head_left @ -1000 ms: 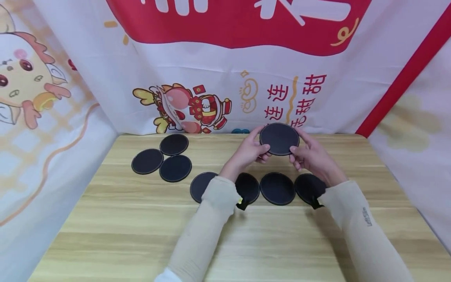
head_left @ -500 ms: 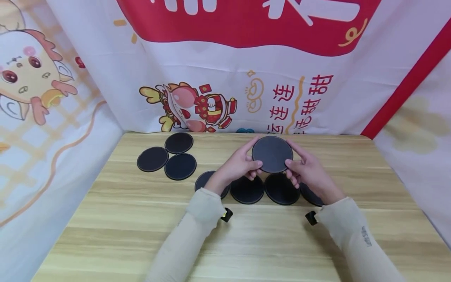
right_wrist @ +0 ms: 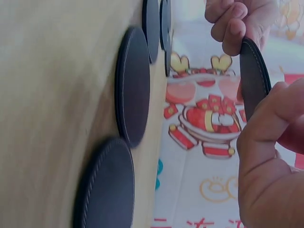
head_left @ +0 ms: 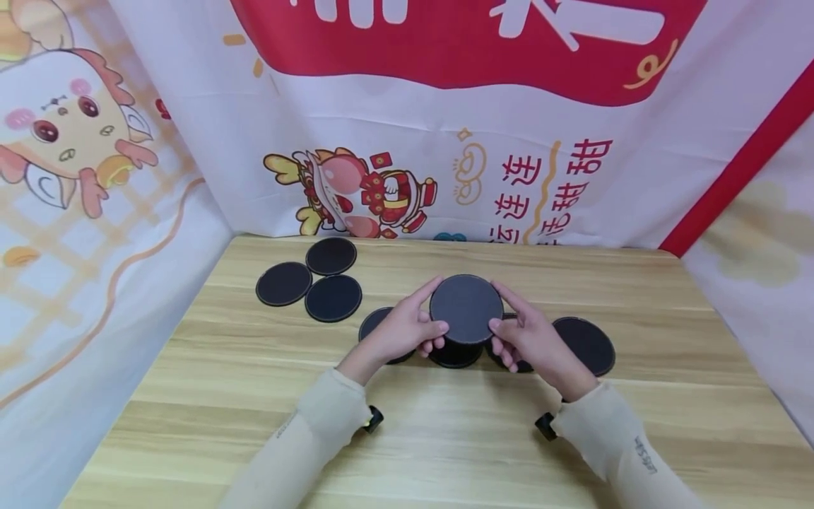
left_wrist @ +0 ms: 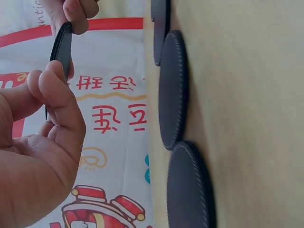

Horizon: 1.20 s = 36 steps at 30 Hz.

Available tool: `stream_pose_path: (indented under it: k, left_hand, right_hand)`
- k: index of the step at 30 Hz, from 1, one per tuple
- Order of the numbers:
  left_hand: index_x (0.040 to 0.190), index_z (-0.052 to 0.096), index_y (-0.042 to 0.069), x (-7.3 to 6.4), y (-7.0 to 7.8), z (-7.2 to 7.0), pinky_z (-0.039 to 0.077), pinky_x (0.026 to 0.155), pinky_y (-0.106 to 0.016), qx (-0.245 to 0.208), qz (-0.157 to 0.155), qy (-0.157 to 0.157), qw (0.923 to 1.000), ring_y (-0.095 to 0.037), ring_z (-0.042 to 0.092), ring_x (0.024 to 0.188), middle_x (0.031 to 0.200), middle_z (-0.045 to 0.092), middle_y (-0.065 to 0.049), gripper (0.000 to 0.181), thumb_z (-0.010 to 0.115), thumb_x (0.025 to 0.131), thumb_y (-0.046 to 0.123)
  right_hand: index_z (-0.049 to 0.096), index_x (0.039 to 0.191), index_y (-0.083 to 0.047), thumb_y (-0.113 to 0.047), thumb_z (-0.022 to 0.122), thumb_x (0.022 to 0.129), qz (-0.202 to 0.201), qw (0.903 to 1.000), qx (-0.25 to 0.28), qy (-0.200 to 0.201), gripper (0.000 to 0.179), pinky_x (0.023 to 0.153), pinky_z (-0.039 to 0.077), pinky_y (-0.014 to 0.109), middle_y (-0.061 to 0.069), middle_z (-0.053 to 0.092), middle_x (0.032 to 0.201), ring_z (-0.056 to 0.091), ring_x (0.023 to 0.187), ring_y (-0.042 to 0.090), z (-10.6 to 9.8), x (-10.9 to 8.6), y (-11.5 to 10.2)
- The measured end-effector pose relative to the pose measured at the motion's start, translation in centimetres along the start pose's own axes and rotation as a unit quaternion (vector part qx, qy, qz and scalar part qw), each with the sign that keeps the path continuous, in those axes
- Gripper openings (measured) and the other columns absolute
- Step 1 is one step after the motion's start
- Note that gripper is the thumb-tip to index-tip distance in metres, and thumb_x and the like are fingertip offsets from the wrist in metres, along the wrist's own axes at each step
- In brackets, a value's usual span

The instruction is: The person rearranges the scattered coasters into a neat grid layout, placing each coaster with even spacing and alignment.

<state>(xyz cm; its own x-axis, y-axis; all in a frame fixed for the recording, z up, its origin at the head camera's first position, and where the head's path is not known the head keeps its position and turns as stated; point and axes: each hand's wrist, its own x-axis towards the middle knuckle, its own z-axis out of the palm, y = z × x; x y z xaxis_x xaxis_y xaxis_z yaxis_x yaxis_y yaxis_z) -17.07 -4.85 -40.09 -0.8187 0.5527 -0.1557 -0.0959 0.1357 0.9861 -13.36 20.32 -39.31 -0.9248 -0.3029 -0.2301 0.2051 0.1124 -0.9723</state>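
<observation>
Between both hands a round black coaster (head_left: 466,309) with a stitched rim is held up above the table. My left hand (head_left: 407,326) pinches its left edge with the thumb on top. On the opposite edge, my right hand (head_left: 528,336) pinches it the same way. Under and behind the hands lies a row of like coasters, partly covered, with the rightmost coaster (head_left: 584,346) in plain sight. The left wrist view shows the held coaster (left_wrist: 61,47) edge-on, apart from the coasters on the wood. In the right wrist view, the held coaster (right_wrist: 254,76) also hangs clear of the surface.
Three more coasters lie touching in a cluster at the back left, the nearest coaster (head_left: 333,297) facing the row. The wooden table (head_left: 445,452) ends at a printed cloth backdrop (head_left: 407,120), with cloth on both sides too.
Both hands have brought the held coaster down and to the left, from near the back edge to above the row. The head view has shifted slightly. The coasters on the table look unmoved.
</observation>
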Motion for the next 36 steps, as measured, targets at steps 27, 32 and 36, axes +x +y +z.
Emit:
stream_pose_path:
  k: [27,32,36]
  left_hand:
    - [0.163,0.012,0.013,-10.6,-3.5,-1.1,0.053,0.047,-0.035,0.125,-0.08,0.016,0.9887,-0.018,0.059,0.05,0.066,0.063,-0.011,0.083,0.063,0.099,0.003]
    - [0.163,0.013,0.01,-11.6,-3.7,-1.9,0.053,0.045,-0.035,0.145,-0.112,-0.01,0.9831,-0.017,0.057,0.048,0.068,0.063,-0.011,0.082,0.064,0.099,0.007]
    - [0.161,0.019,0.007,-12.3,-3.7,-2.5,0.05,0.042,-0.033,0.168,-0.122,-0.023,0.978,-0.016,0.055,0.047,0.066,0.061,-0.01,0.08,0.066,0.097,0.007]
  right_hand:
    - [0.011,0.162,-0.021,-0.001,0.053,0.102,0.043,0.9965,-0.025,-0.068,0.075,0.039,0.045,0.027,0.011,0.061,0.063,0.051,0.042,0.014,9.9,-2.8,3.2]
    - [0.012,0.158,-0.014,-0.002,0.056,0.101,0.056,0.9943,-0.016,-0.089,0.073,0.036,0.045,0.026,0.011,0.061,0.061,0.051,0.04,0.014,11.3,-3.0,3.3]
    - [0.014,0.156,-0.01,-0.003,0.059,0.1,0.054,0.9927,-0.032,-0.103,0.072,0.034,0.043,0.026,0.01,0.059,0.058,0.05,0.038,0.013,12.1,-3.0,3.6]
